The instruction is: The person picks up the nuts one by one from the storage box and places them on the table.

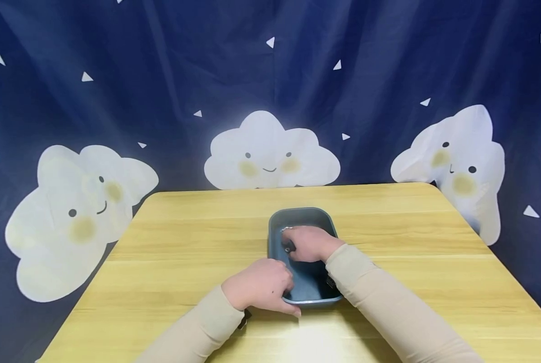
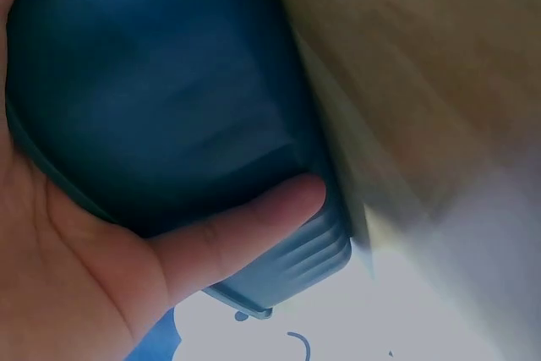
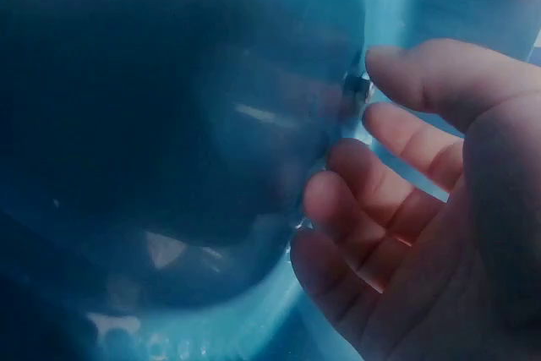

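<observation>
A dark blue-grey plastic bin (image 1: 313, 282) with rounded corners stands on the table. My left hand (image 1: 263, 285) grips its near left corner, fingers over the rim and thumb along the outside of the wall (image 2: 313, 247). Inside the bin is my right hand (image 1: 311, 243), with a small dark glossy object (image 1: 289, 246) between thumb and fingers and a clear glint beside it. In the right wrist view, the curled fingers (image 3: 347, 192) and thumb meet at a shiny edge with a dark and silvery bit (image 3: 362, 88). Its kind cannot be made out.
The light wood table (image 1: 184, 237) has rounded far corners. Behind it hangs a dark blue curtain (image 1: 234, 65) with white clouds and small triangles. Both forearms, in beige sleeves (image 1: 402, 307), reach in from the near edge.
</observation>
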{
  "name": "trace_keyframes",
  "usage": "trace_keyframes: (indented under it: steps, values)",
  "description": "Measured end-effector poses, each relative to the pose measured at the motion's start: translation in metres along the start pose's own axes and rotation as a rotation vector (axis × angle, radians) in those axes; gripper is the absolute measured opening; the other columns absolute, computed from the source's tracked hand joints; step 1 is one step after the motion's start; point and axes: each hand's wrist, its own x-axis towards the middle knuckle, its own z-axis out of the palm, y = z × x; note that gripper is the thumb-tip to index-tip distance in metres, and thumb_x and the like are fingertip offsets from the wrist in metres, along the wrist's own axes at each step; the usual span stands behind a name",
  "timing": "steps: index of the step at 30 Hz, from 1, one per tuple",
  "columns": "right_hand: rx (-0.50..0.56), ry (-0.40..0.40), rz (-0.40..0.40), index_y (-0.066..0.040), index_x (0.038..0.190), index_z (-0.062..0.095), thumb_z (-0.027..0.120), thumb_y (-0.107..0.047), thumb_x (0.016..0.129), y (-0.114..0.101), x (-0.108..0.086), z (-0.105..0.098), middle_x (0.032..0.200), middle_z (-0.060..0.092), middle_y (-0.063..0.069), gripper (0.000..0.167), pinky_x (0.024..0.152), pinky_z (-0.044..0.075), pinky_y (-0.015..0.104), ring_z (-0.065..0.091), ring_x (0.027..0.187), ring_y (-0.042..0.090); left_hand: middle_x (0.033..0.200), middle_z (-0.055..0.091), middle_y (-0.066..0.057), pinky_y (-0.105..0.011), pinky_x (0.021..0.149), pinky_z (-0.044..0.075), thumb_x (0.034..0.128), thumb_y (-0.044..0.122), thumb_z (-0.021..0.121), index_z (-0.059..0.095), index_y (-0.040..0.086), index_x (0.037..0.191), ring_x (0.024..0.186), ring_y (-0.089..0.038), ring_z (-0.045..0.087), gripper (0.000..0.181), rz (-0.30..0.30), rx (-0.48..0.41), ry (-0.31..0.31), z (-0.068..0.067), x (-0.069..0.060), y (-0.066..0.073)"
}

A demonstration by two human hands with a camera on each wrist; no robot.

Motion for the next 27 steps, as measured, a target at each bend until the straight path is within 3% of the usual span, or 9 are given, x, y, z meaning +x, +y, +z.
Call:
trace_keyframes:
  steps: [5, 12, 19, 27]
  values:
    - [0.019, -0.008, -0.017, -0.022, 0.105, 0.066, 0.075, -0.022, 0.087, 0.0005, 0.0017, 0.0026, 0.104, 0.066, -0.007, 0.020, 0.087, 0.050, 0.035, 0.062, 0.093, 0.014, 0.055, 0.039, 0.016, -0.023, 0.056, 0.040, 0.0798, 0.075, 0.066, 0.045, 0.026, 0.051, 0.056, -0.002, 0.043, 0.060, -0.006, 0.003, 0.007, -0.0001, -0.0019, 0.0005]
    - [0.061, -0.064, -0.027, -0.023, 0.097, 0.063, 0.074, -0.020, 0.089, 0.0010, 0.0007, 0.0016, 0.092, 0.062, -0.008, 0.014, 0.080, 0.049, 0.034, 0.059, 0.084, 0.013, 0.056, 0.040, 0.016, -0.024, 0.058, 0.042, 0.0807, 0.076, 0.064, 0.046, 0.027, 0.054, 0.061, -0.004, 0.046, 0.059, -0.018, 0.022, -0.014, 0.0026, -0.0011, 0.0008]
    - [0.034, -0.081, -0.058, -0.022, 0.090, 0.065, 0.071, -0.018, 0.089, 0.0022, 0.0005, 0.0016, 0.083, 0.061, -0.009, 0.007, 0.076, 0.050, 0.033, 0.058, 0.077, 0.012, 0.057, 0.041, 0.017, -0.023, 0.060, 0.042, 0.0811, 0.076, 0.064, 0.049, 0.028, 0.056, 0.066, -0.004, 0.048, 0.056, -0.021, 0.024, -0.027, 0.0017, -0.0005, 0.0015]
    - [-0.038, -0.076, -0.059, -0.023, 0.079, 0.063, 0.073, -0.024, 0.080, 0.0023, -0.0023, 0.0020, 0.070, 0.057, -0.011, 0.010, 0.066, 0.049, 0.033, 0.054, 0.066, 0.012, 0.055, 0.040, 0.018, -0.022, 0.060, 0.040, 0.0815, 0.075, 0.064, 0.049, 0.028, 0.056, 0.065, -0.004, 0.046, 0.056, -0.027, 0.027, -0.043, -0.0005, -0.0008, 0.0028]
